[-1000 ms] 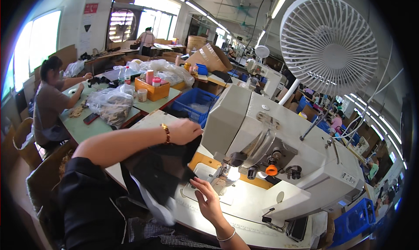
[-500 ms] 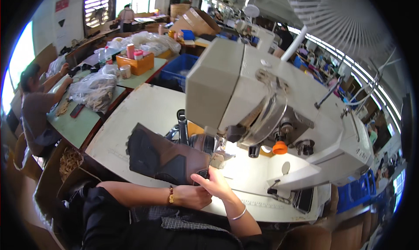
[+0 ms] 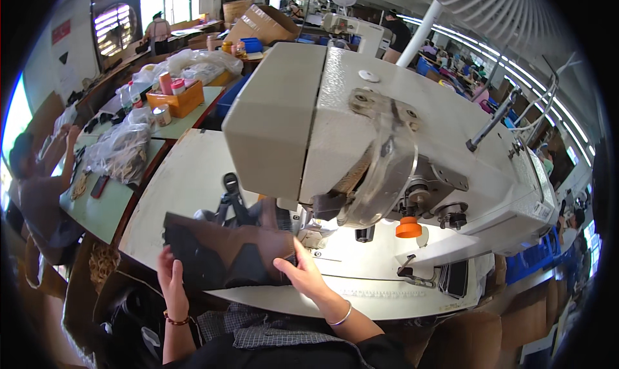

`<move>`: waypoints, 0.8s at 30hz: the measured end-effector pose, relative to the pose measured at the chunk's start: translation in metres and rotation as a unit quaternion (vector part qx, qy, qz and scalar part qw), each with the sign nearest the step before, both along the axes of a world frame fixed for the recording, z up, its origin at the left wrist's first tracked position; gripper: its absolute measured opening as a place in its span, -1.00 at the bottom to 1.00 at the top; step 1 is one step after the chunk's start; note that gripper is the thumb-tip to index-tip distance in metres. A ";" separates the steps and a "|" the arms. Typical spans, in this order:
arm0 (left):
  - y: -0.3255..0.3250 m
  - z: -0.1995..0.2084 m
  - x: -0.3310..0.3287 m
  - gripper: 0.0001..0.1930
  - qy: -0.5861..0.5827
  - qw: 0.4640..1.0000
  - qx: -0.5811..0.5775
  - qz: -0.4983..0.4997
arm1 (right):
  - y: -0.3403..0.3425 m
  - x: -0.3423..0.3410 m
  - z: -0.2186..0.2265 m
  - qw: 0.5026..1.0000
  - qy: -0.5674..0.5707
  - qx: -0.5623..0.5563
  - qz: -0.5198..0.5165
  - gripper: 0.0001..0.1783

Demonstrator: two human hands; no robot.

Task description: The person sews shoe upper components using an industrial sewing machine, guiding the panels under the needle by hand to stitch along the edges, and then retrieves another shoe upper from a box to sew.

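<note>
A brown and black shoe upper (image 3: 225, 252) is held up in front of me, flat face toward me, over the near edge of the sewing machine's table. My left hand (image 3: 173, 282) grips its left end, with the fingertips partly behind it. At its right end, my right hand (image 3: 304, 271) pinches it, thumb on the front and the other fingers mostly hidden. Just beyond the upper are the needle and presser foot area (image 3: 313, 235) of the large grey sewing machine (image 3: 277, 117). Black straps with a buckle (image 3: 231, 183) stick up behind the piece.
An orange knob (image 3: 408, 228) hangs under the machine's arm. Dark flat pieces (image 3: 454, 280) lie at the table's right. On the left, a green table (image 3: 87, 215) bears plastic bags, an orange box (image 3: 176, 101) and a phone; a co-worker (image 3: 42, 195) sits beside it.
My left hand has moved from the upper's lower right to its left end. The upper has shifted left and down in the picture, partly because my view has moved closer to the machine.
</note>
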State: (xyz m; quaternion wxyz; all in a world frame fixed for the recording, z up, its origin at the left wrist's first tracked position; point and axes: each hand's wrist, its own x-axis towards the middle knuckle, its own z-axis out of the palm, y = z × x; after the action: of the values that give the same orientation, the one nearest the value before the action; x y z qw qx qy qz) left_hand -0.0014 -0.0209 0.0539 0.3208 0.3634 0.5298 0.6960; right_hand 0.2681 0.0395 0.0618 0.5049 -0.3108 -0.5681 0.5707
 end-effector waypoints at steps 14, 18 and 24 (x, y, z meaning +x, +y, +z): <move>0.051 0.104 0.031 -0.78 -0.097 0.985 0.014 -0.145 | 0.012 0.008 0.029 0.981 0.123 -0.103 -0.107 -0.76; 0.029 0.111 0.048 -0.77 -0.037 0.985 0.020 -0.168 | -0.025 0.023 0.035 0.981 0.093 -0.077 -0.155 -0.80; 0.035 0.106 0.054 -0.79 -0.007 0.987 0.033 -0.159 | -0.017 0.029 0.025 0.978 0.075 -0.087 -0.176 -0.82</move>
State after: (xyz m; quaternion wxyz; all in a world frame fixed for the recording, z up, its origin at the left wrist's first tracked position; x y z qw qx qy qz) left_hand 0.0522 0.0140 0.1595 0.4194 0.4483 0.4398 0.6555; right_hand 0.2973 0.0229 0.0863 0.6098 -0.4047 -0.4129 0.5421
